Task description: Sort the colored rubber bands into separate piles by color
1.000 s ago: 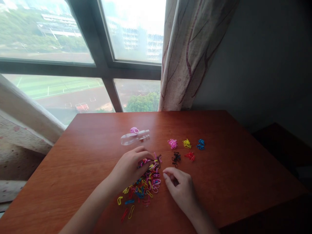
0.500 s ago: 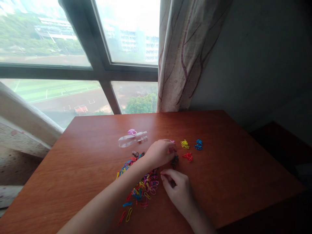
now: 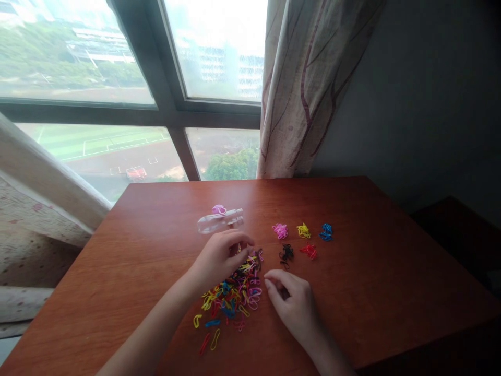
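Observation:
A mixed pile of small coloured rubber bands (image 3: 230, 297) lies on the wooden table. Over its far end is my left hand (image 3: 221, 258), fingers curved and thumb slightly apart, with nothing visible between them; it hides part of the pile. My right hand (image 3: 293, 300) rests just right of the pile, thumb and forefinger pinched together; whatever is between the tips is too small to make out. Beyond it lie single-colour heaps: pink bands (image 3: 280, 231), yellow bands (image 3: 303, 231), blue bands (image 3: 326, 232), black bands (image 3: 287, 253) and red bands (image 3: 309, 251).
A clear plastic bottle-shaped container (image 3: 219, 222) lies on its side behind the pile, with a pink-purple piece (image 3: 219, 209) by it. The wooden table (image 3: 371, 277) stands against a window (image 3: 219, 151) with a patterned curtain (image 3: 305, 94) on either side.
My left hand has moved left and back from the black and pink heaps to over the mixed pile, uncovering those heaps. My right hand keeps its pinch beside the pile. The view has shifted slightly.

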A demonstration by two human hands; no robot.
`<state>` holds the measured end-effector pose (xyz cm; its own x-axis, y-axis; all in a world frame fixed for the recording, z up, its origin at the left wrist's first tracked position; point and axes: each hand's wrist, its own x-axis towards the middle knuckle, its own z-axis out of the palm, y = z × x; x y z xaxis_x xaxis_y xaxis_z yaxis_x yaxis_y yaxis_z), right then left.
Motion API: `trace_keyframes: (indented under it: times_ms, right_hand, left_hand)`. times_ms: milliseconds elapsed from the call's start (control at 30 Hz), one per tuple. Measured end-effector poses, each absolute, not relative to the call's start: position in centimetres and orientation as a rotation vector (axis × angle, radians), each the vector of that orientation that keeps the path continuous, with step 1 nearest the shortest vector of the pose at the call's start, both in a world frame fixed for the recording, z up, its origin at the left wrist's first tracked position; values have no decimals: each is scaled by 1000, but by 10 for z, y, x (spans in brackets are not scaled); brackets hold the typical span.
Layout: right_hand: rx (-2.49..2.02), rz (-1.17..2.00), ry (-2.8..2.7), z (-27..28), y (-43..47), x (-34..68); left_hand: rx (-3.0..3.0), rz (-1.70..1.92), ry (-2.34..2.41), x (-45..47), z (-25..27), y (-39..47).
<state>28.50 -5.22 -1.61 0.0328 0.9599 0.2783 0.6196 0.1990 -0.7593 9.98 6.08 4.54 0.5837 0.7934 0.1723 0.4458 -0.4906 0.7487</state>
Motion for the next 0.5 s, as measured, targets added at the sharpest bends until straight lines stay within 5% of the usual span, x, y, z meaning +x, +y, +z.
trace_keyframes:
  times_ms: [500]
  right_hand:
    - [-1523,542,-1869,-15,-54,282]
  left_hand:
    - [1901,789,1228,49,19,56]
